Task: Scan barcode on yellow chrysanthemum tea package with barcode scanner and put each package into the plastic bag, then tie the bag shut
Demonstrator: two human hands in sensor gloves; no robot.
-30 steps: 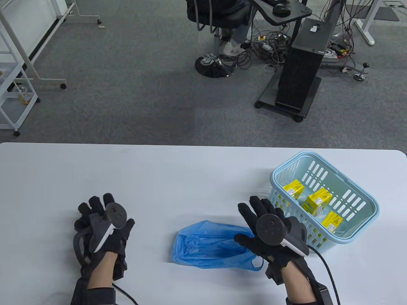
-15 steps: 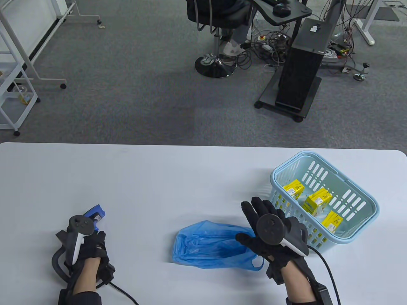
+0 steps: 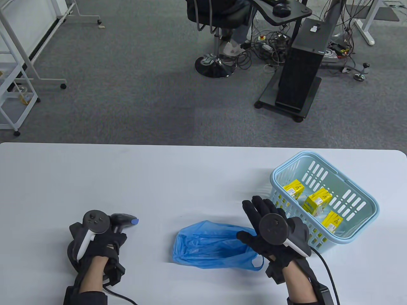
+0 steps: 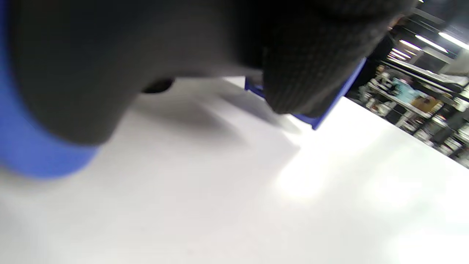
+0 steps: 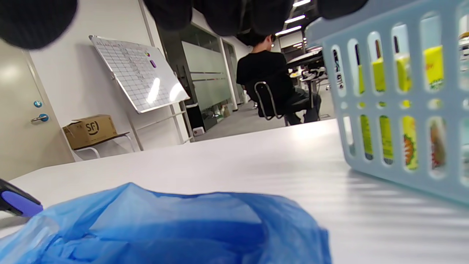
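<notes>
My left hand (image 3: 115, 231) grips the handle of a dark barcode scanner (image 3: 125, 220) whose blue tip points right, low over the table's front left. In the left wrist view a blurred gloved finger (image 4: 304, 73) and a blue part of the scanner (image 4: 22, 154) fill the frame. A crumpled blue plastic bag (image 3: 206, 246) lies flat at front centre. My right hand (image 3: 251, 220) hovers open over the bag's right end, fingers straight, holding nothing. Three yellow tea packages (image 3: 294, 188) (image 3: 318, 200) (image 3: 332, 220) lie in the light blue basket (image 3: 300, 162).
The basket (image 5: 384, 99) stands just right of my right hand, near the bag (image 5: 165, 227). The white table's far edge (image 3: 203, 144) meets grey carpet. Beyond it a person sits on an office chair (image 3: 216, 19) beside a black computer stand (image 3: 302, 63).
My left hand took up the scanner from the table, then turned it from pointing away to pointing right and shifted right. The right hand barely moved.
</notes>
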